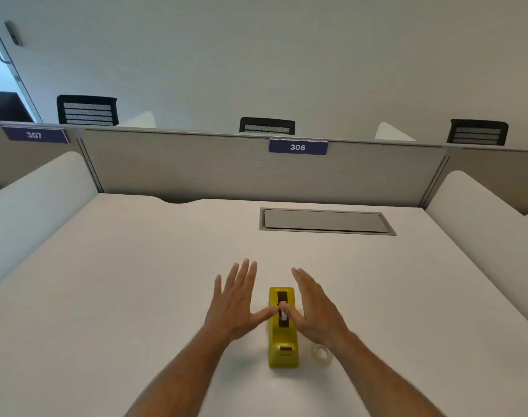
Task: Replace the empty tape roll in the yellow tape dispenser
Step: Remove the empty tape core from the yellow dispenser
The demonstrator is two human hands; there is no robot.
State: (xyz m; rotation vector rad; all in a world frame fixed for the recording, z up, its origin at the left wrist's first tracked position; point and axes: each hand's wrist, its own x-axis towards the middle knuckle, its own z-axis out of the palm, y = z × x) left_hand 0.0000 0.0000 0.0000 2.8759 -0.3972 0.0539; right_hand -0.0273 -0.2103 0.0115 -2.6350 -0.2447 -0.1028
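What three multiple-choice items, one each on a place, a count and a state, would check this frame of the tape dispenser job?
1. Where does the clear tape roll lie?
A. On the desk, right of the yellow dispenser
B. On the grey hatch
C. In the left hand

2. How many black chair backs show above the partition?
A. One
B. Three
C. Five

3. How are the hands?
A. Both fisted
B. Both open, fingers spread
C. Holding the clear roll together

Answers: 1 A, it rests on the desk under the right hand's wrist. 2 B, three show over the partition. 3 B, both palms flank the dispenser, thumbs at its slot.
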